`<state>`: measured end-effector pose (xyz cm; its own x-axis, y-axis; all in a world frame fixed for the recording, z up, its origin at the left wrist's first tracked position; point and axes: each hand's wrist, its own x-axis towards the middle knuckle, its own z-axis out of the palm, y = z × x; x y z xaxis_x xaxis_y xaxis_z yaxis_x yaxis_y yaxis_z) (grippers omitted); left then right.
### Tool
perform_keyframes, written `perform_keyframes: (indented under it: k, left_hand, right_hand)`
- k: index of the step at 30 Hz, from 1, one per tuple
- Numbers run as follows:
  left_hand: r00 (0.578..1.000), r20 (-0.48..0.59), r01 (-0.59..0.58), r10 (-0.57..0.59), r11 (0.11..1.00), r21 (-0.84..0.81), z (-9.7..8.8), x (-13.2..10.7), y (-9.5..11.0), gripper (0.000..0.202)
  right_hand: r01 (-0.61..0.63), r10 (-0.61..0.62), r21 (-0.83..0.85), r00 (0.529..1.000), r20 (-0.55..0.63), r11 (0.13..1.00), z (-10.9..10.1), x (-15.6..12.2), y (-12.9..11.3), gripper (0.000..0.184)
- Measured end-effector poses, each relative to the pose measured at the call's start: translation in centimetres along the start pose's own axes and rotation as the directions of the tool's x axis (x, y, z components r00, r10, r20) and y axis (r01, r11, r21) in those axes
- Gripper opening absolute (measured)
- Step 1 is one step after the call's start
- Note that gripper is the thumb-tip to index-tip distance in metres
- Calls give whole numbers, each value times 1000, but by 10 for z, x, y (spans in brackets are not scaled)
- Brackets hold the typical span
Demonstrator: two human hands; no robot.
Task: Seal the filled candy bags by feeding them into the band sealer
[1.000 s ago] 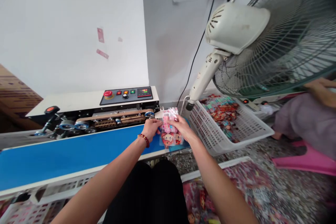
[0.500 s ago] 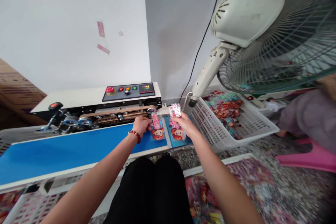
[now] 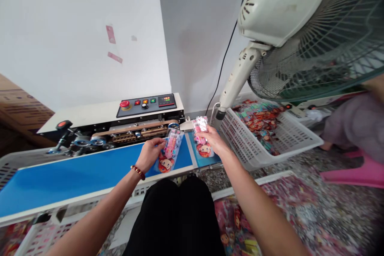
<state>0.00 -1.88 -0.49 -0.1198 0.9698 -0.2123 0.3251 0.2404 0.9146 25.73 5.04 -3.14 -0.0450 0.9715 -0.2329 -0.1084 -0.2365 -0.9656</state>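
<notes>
My left hand (image 3: 149,153), with a beaded bracelet at the wrist, pinches the left edge of a clear plastic packet (image 3: 171,148). This packet has a cartoon face at its lower end and pink contents, and lies tilted over the blue conveyor belt (image 3: 90,172). Over the short blue plate at the belt's right end, my right hand (image 3: 213,139) is closed on a second packet of the same kind (image 3: 204,150). Its silvery top end shows above my fingers. Behind the belt stands a band sealing machine (image 3: 144,128), its rollers close to the left packet's top.
A white basket (image 3: 240,144) of packets stands right of the belt, beneath a large fan (image 3: 279,12). Many more packets (image 3: 285,200) lie low at the right. A pink stool (image 3: 354,172) and a person's grey clothing (image 3: 354,124) are at the far right.
My left hand has moved left and slightly down, drawing its packet away from the rollers and tilting it. My right hand stays almost in place with its packet. The view has shifted slightly.
</notes>
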Motion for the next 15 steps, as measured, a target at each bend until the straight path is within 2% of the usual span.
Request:
perform_keyframes:
  k: [2, 5, 9, 12, 15]
  left_hand:
    - [999, 40, 34, -32, 997, -63, 11, 2, 9, 26]
    - [985, 90, 157, -146, 978, -136, 32, 13, 25, 17]
    - [955, 59, 297, -291, 931, -213, 58, 31, 42, 13]
    - [947, 28, 317, -319, 921, -228, 64, 36, 44, 13]
    - [943, -9, 322, -332, 921, -221, 56, 36, 38, 14]
  right_hand:
    - [22, -22, 2, 999, -28, 1000, 0, -3, -2, 33]
    - [19, -15, 84, 999, -42, 996, -4, -8, -7, 35]
    - [1, 11, 154, 997, -79, 988, -16, -14, -14, 38]
    - [15, -1, 152, 996, -92, 988, -23, -18, -15, 40]
    - [1, 10, 146, 997, -75, 989, -22, -21, -14, 39]
